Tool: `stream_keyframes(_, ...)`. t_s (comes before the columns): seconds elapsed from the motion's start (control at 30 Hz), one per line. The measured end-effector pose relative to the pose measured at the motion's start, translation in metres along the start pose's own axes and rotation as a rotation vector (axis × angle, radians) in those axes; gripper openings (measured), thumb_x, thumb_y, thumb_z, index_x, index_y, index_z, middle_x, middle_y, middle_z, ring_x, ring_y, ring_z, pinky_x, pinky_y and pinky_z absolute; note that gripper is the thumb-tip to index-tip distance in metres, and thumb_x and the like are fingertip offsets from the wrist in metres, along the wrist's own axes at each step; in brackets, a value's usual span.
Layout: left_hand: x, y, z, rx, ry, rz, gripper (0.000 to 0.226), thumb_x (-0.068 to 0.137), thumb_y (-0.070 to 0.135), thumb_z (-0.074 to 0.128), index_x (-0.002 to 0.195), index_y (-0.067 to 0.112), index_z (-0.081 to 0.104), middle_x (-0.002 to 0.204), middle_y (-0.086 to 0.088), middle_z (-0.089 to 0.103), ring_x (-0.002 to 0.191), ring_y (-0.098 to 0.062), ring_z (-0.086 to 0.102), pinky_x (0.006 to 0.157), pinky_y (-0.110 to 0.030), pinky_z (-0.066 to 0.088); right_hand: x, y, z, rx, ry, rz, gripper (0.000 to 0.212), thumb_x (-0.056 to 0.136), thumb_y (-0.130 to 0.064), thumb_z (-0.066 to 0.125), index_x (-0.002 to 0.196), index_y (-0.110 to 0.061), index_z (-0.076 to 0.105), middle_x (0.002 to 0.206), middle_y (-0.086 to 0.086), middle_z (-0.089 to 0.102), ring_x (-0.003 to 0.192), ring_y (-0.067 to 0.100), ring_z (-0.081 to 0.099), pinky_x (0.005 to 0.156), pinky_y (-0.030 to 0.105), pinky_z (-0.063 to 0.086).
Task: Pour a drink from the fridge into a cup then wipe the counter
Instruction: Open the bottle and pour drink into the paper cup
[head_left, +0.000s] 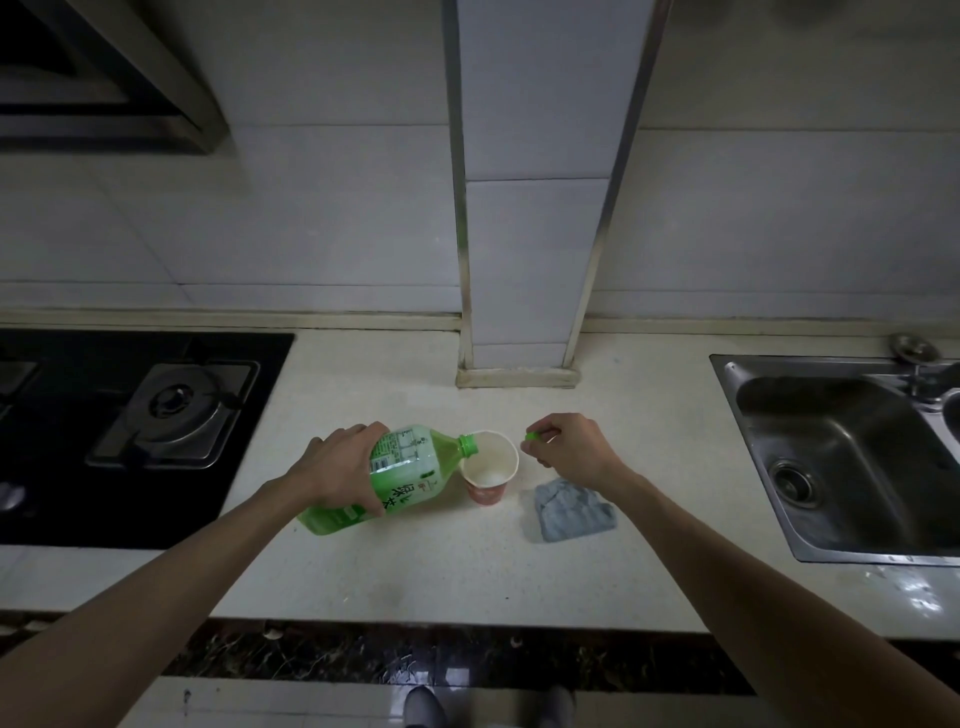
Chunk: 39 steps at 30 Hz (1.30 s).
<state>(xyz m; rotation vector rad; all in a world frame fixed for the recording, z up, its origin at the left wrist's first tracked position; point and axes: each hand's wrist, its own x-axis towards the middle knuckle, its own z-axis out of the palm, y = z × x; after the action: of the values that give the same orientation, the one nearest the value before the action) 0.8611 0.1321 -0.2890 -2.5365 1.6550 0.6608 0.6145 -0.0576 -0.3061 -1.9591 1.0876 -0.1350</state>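
My left hand (340, 470) grips a green tea bottle (395, 475) round its body and holds it tipped almost flat, neck to the right. Its open mouth sits over the rim of a red and white paper cup (488, 465) that stands on the pale counter (441, 566). A little liquid shows in the bottom of the cup. Just right of the cup my right hand (569, 449) pinches the green bottle cap (531, 436) between thumb and fingers. A folded grey cloth (574, 509) lies on the counter under my right wrist.
A black gas hob (140, 415) fills the counter's left side. A steel sink (852, 462) is set in on the right, with wet patches on the counter in front of it. A tiled pillar (519, 358) stands at the back behind the cup.
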Motion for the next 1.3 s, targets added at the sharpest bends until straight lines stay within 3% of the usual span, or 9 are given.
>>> stream_keyframes(0.4,0.001,-0.002,-0.004,0.076,0.004,-0.013,0.084,0.058,0.044,0.085,0.129,0.026,0.042,0.111,0.008,0.053,0.101,-0.013,0.050,0.092,-0.036,0.039,-0.002,0.002,-0.003,0.000,-0.006,0.004,0.029,0.087,-0.027,0.071,0.112,-0.011,0.068,0.103,0.004,0.069,0.088,0.018,0.066,0.079,0.028,0.055)
stream_keyframes(1.3,0.008,-0.001,-0.008,0.086,-0.010,-0.014,0.087,0.059,0.045,0.084,0.132,0.027,0.041,0.113,0.009,0.053,0.103,-0.013,0.050,0.093,-0.035,0.041,0.010,0.009,0.003,-0.028,-0.016,0.003,0.029,0.087,-0.026,0.071,0.112,-0.011,0.069,0.103,0.003,0.070,0.088,0.017,0.065,0.084,0.030,0.056)
